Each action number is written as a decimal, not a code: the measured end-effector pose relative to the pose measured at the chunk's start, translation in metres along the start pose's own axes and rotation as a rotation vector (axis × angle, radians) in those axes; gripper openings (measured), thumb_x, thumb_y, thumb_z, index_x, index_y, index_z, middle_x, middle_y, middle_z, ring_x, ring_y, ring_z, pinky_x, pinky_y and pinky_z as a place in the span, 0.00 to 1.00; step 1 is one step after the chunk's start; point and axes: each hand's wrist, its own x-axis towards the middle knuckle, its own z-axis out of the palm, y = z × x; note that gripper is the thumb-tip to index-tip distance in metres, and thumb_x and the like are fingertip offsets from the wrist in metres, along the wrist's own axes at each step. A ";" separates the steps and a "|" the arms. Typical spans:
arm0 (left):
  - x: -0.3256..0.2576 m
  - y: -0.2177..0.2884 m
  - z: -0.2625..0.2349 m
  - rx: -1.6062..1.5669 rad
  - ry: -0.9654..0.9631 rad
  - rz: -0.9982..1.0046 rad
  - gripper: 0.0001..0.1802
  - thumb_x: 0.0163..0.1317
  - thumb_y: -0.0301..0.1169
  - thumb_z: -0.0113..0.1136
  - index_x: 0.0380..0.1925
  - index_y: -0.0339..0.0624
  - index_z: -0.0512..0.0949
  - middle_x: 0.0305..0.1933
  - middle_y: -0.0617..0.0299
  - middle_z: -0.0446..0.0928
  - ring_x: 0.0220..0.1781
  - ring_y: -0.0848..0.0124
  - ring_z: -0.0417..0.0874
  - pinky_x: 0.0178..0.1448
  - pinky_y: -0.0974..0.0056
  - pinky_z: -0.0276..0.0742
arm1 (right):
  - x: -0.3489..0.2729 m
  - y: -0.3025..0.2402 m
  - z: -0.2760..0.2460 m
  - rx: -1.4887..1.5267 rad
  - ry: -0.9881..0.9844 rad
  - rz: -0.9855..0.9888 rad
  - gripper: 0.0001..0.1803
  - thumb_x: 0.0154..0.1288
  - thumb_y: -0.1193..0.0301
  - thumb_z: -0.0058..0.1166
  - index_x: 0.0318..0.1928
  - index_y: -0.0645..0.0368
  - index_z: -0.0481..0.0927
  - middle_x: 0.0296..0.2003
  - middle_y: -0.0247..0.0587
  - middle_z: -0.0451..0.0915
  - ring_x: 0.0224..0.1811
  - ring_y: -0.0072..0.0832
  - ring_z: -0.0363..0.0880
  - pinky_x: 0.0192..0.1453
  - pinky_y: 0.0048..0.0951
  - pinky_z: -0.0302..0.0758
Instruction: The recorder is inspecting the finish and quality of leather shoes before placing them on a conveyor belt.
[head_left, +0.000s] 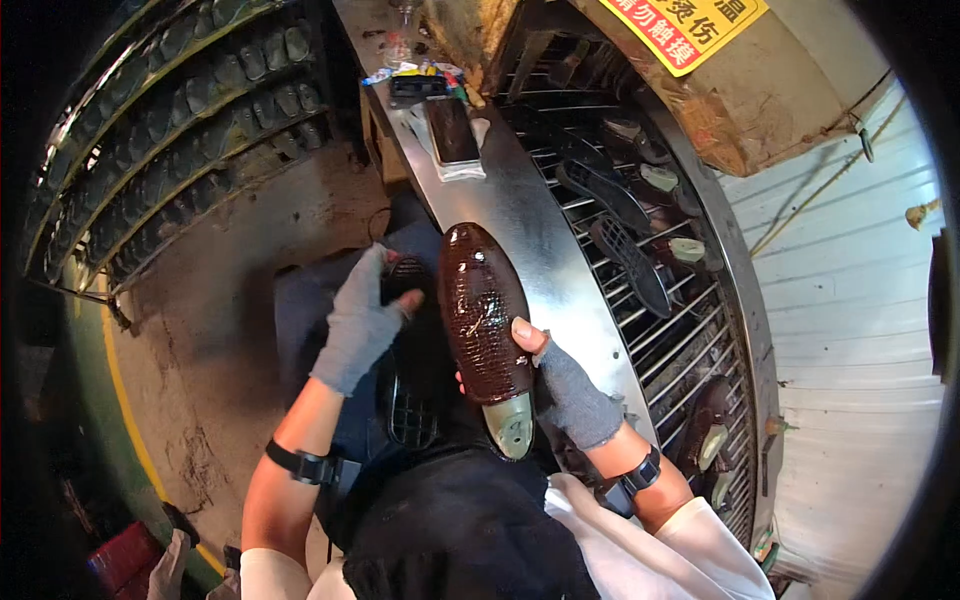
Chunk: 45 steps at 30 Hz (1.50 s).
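Observation:
My right hand [575, 390], in a grey fingerless glove, grips a glossy dark brown shoe upper [482, 300] with a reptile-like texture, stretched over a shoe last. The last's grey-green end [510, 425] sticks out toward me. My thumb presses on the side of the upper. Left of it, my left hand [368, 315], gloved the same way, has thumb and fingers closed around the far end of a black shoe sole [410, 415]. That sole lies over my dark-clothed lap, its lattice heel nearest me. Its middle is hard to make out against the dark cloth.
A metal ledge [520, 230] runs beside my right hand, bearing a phone [453, 130] and small clutter. Beyond it, a barred rack [690, 345] holds several black soles [630, 265] and lasted shoes [708, 425]. Shelves of lasts [200, 95] stand far left. A yellow sign [690, 30] hangs above.

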 end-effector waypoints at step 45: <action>-0.084 0.081 -0.059 -0.642 -0.263 -0.089 0.41 0.71 0.38 0.72 0.77 0.36 0.63 0.69 0.56 0.75 0.69 0.65 0.78 0.74 0.58 0.75 | -0.008 0.031 0.025 -0.344 -0.116 0.064 0.40 0.72 0.37 0.62 0.56 0.68 0.85 0.44 0.44 0.89 0.45 0.27 0.89 0.50 0.26 0.85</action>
